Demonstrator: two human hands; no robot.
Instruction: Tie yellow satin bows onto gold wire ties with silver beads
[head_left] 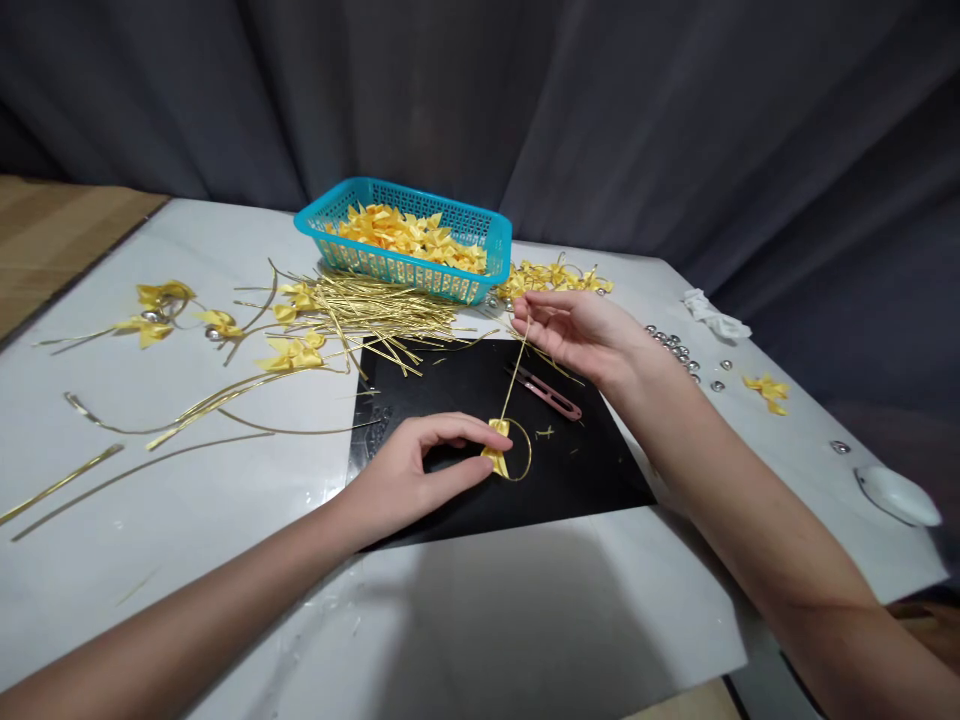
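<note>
Over the black mat [442, 500], my left hand [427, 465] pinches a yellow ribbon piece [496, 458] between thumb and forefinger. A gold wire [529, 455] loops out on the ribbon's right side and runs up from it as a straight strand. My right hand [574, 335] is higher and to the right, its fingertips closed on the upper end of that gold strand, which looks taut. Just below the right hand lies a pair of pink thread snips [551, 393] on the mat, with small gold clippings [545, 433] nearby.
Behind the mat stands a blue basket [405, 265] of yellow ribbon pieces, with a pile of gold wires [382, 312] before it. Yellow ribbon flowers [296, 350] and loose wires lie left. Silver bells [679, 350], a white cloth [716, 315] and a white mouse-shaped object [898, 495] are right.
</note>
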